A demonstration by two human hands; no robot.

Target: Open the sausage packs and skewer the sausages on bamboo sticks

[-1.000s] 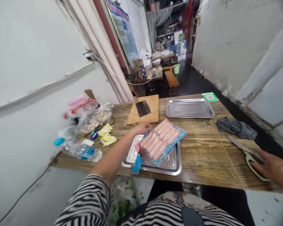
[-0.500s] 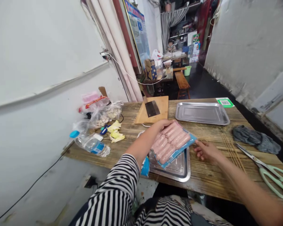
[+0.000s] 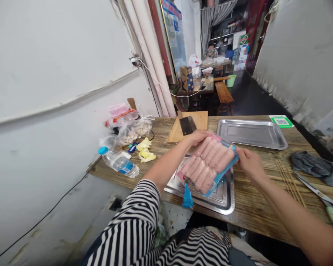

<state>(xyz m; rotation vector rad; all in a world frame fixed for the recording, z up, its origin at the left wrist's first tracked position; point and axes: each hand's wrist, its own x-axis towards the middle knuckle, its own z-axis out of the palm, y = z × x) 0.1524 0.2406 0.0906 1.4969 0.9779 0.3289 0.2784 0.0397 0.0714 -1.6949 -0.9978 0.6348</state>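
- The pack of sausages (image 3: pixel 209 162) is held tilted above the near metal tray (image 3: pixel 222 207), by the near edge of the wooden tabletop (image 3: pixel 258 207); its sausages lie in rows inside clear film with blue and pink borders.
- The left hand (image 3: pixel 199 137) grips the pack's far edge, its fingers partly hidden.
- The right hand (image 3: pixel 248 160) pinches the pack's right corner between thumb and fingers.
- A blue flap (image 3: pixel 187 197) hangs at the pack's near-left corner, over the tray's rim.
- Beyond the left hand, the cutting board (image 3: pixel 202 122) lies at the tabletop's far edge, with a cleaver (image 3: pixel 187 125) on it.
- To the right of the board, the far metal tray (image 3: pixel 249 133) lies along the far edge, near a green-bordered code card (image 3: pixel 281 121) at the far-right corner.
- Thin sticks (image 3: pixel 290 181), scissors (image 3: pixel 319 194) and a crumpled grey cloth (image 3: pixel 316 168) lie towards the right edge.
- Towards the left edge are yellow leafy pieces (image 3: pixel 145 151), a blue-capped bottle (image 3: pixel 124 166) on its side and a clear bag (image 3: pixel 135 129) of pale pieces.
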